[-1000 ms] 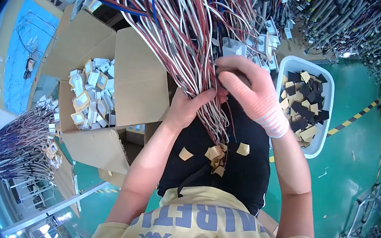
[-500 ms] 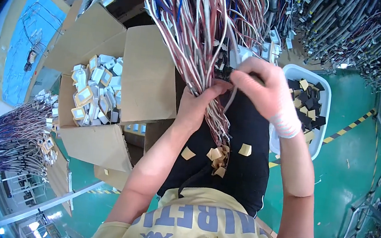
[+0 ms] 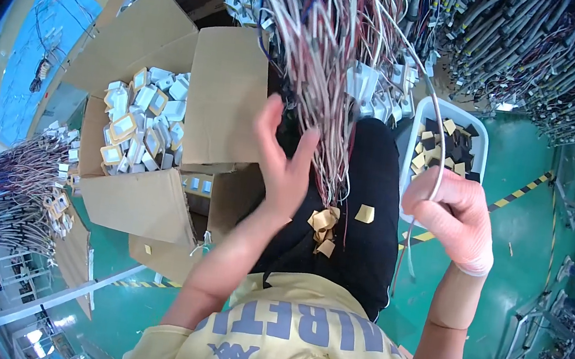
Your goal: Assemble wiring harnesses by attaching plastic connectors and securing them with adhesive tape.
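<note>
A thick bundle of white, reddish-brown and blue wires (image 3: 329,77) hangs down over my black-trousered lap. My left hand (image 3: 282,161) is beside the bundle's left side, thumb and fingers spread, holding nothing. Out to the right, my right hand (image 3: 457,215) is closed around a single pale cable (image 3: 437,101), which arcs over from the bundle. Its thin loose end hangs below the fist. On my lap, under the wire tips, lies a small heap of tan pads (image 3: 324,221). One loose tan pad (image 3: 365,213) rests to the right of it.
At left stands an open cardboard box (image 3: 130,203) with many white plastic housings (image 3: 140,125). A white tub (image 3: 483,142) of black and tan pads stands right of my leg. Cable bundles (image 3: 525,58) fill the upper right; another wire bundle (image 3: 7,181) lies at far left.
My right hand has moved right and down from the bundle, drawing out the pale cable. My left hand has let go of the bundle and spread its fingers.
</note>
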A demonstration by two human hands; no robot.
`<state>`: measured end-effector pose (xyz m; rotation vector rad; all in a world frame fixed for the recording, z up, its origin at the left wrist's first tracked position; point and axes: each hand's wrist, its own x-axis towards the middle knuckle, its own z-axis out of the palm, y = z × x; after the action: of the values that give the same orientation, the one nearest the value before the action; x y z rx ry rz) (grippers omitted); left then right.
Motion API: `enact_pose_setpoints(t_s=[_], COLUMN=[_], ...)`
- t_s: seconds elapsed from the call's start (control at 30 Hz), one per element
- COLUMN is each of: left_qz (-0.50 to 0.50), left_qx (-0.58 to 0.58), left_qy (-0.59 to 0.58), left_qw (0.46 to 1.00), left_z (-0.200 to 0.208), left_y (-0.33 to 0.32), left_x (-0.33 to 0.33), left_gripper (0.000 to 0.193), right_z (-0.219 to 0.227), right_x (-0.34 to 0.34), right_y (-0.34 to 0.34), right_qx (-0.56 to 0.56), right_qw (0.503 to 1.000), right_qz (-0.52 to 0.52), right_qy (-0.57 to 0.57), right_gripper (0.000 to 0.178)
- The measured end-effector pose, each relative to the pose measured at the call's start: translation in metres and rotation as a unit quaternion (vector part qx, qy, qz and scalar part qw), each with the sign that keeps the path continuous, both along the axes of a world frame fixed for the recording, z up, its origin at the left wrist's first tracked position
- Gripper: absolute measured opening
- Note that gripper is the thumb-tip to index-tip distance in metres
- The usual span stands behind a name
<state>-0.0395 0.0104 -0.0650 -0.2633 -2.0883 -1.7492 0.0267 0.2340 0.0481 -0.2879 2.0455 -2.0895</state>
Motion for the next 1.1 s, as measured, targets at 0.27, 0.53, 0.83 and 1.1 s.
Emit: enact_pose_setpoints(t_s=[0.27,0.53,0.83,1.1], left_qz=[-0.346,-0.271,-0.32,0.055], left_qx=[0.175,0.04,-0.065,-0.598], left_qy=[-0.382,-0.374,-0.331,-0.007], left_qw=[0.839,0.886,0.885,0.8], left_z=[0.047,0.062,0.064,-0.02], left_y=[-0.017,-0.039,-0.071,-0.322], left_x=[0.11,0.093,0.052,-0.132], left_gripper=[0.031,0.031,0.024,0.039], right_z=[-0.01,-0.051,-0.072,-0.064], right_x=[-0.023,0.015,0.019,0.04], right_y=[-0.03,-0.082,-0.084,-0.049], right_qx=[0.01,0.045,0.083,-0.057], right_qw=[0.985,0.986,0.99,0.978], right_qz=[-0.174,-0.08,-0.11,0.177], right_qy=[0.0,-0.14,0.018,-0.099], right_gripper=[0.021,0.019,0.01,0.007])
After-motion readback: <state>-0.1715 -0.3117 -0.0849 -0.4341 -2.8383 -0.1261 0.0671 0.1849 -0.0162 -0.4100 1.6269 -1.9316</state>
